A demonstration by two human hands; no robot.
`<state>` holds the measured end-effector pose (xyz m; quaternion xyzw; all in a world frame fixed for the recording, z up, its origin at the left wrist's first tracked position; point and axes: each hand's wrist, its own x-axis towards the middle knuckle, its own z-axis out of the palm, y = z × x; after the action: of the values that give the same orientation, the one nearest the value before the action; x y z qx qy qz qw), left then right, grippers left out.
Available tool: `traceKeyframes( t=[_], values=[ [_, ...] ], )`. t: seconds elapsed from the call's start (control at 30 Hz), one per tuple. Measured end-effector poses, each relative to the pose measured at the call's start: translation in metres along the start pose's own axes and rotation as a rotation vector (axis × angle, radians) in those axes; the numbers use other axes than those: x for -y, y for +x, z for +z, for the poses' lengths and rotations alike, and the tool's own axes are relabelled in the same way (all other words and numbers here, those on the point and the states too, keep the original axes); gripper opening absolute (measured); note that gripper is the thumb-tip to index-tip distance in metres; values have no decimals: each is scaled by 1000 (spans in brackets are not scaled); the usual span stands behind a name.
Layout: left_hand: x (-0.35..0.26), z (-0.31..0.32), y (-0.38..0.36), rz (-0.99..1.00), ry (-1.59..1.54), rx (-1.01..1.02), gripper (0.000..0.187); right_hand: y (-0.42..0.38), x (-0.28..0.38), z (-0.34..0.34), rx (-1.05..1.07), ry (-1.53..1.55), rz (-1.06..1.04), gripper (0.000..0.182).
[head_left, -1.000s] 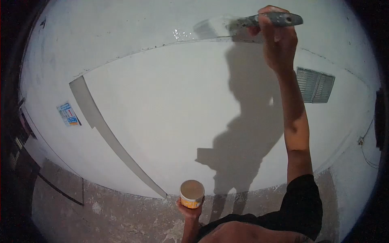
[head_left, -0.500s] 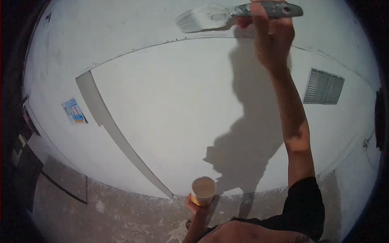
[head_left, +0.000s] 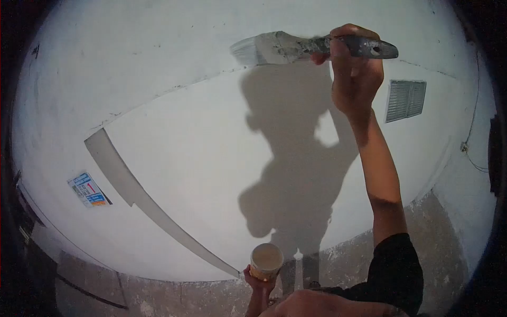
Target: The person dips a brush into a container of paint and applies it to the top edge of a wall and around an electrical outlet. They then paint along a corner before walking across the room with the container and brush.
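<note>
My right hand (head_left: 359, 76) is raised at the upper right, its fingers closed round the dark, paint-spattered handle of a paintbrush (head_left: 282, 48). The brush lies nearly level, and its whitish bristles point left at the white wall (head_left: 185, 137), close to a rough seam line. Whether the bristle tips touch the wall I cannot tell. Low in the middle, my left hand (head_left: 259, 282) holds a round tub (head_left: 266, 260) from below and the side. The tub's open top shows a pale beige content.
A grey strip (head_left: 124, 174) runs diagonally down the wall, right of a blue and white poster (head_left: 88, 190). A louvred vent (head_left: 405, 100) is at the right, with a cable and small box (head_left: 464, 147) beyond. The floor (head_left: 174, 301) looks stained.
The view has tilted up, so the wall seam, poster and strip sit lower. My right hand and the brush are lower in view, nearer the seam. The shadow has shifted left.
</note>
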<state>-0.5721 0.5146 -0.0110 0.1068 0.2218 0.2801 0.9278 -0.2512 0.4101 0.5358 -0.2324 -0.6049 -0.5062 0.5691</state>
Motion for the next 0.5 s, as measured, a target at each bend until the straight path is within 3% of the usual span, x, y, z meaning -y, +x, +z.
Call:
traceKeyframes(
  t=[0.1,0.23,0.43,0.5],
  values=[
    [0,7,-10,42,-31,-11,76,-5,-7,-15,98,-202,-123,18],
    [1,31,-3,111,-72,22,77,-10,-8,-6,6,-5,-32,18],
    [11,28,0,92,-42,33,77,-7,-9,2,44,-134,-58,22],
    [17,45,-10,119,69,-56,77,-3,-5,7,-53,64,30,25]
  ],
)
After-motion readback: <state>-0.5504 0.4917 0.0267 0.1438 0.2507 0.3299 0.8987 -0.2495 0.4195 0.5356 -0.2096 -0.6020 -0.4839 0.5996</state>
